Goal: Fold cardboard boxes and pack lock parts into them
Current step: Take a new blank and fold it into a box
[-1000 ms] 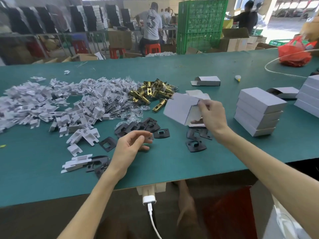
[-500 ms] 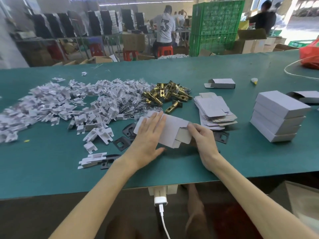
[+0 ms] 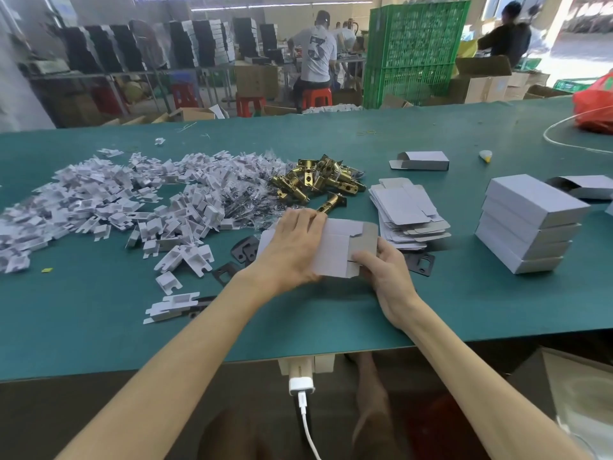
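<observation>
The flat cardboard box blank (image 3: 335, 250) is lying on the green tabletop (image 3: 99, 327) near its front edge, straight ahead of the person. The left hand (image 3: 292, 250) is resting flat on the blank's left half, fingers straight and pressing it down, gripping nothing. The right hand (image 3: 384, 273) is pinching the blank's right end, its thumb lying on the grey flap with the fingers curled beneath.

Black metal plates (image 3: 243, 250) are peeking out from under the blank's left edge, and another black plate (image 3: 418, 263) is lying just to its right. Just behind and to the right of the blank, a stack of flat blanks (image 3: 408, 210) is sitting slightly fanned out. Directly behind the blank, brass latch bolts (image 3: 315, 182) are lying in a heap. A wide pile of white plastic pieces (image 3: 99, 200) is spreading out to the blank's left. Well to its right, folded boxes (image 3: 530, 224) are standing in a stack. Farther behind the blank, a single folded box (image 3: 423, 161) is lying with one end flap open.
</observation>
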The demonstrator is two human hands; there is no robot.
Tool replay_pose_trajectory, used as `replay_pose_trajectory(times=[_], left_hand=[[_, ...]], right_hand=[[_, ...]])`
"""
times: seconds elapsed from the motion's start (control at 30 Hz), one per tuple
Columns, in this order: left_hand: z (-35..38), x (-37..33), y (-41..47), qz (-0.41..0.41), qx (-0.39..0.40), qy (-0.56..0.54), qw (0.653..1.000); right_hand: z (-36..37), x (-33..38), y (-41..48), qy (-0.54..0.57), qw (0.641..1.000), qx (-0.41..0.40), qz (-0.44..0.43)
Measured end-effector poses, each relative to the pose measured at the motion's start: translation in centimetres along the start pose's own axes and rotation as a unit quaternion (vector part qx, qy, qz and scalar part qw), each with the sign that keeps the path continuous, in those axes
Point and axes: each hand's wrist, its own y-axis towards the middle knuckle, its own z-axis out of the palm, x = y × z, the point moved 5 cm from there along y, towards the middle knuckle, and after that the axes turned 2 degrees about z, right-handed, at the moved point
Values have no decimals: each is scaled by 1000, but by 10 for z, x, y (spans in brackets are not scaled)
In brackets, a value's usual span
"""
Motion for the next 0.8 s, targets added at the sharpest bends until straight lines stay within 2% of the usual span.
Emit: replay_pose_trajectory(times=[0.1,0.37,0.8], left_hand=[[4,-4,2,-13,-15,9,1000],[0,-5,1,-7,-38,35,999],[-11,-6,-11,-12,-47,61,997]], right_hand=[[-1,-1,0,-27,1000,-7,-8],[-2,-3,2,-15,1000,-11,-8],[1,-7,4,-11,999,31,-21]])
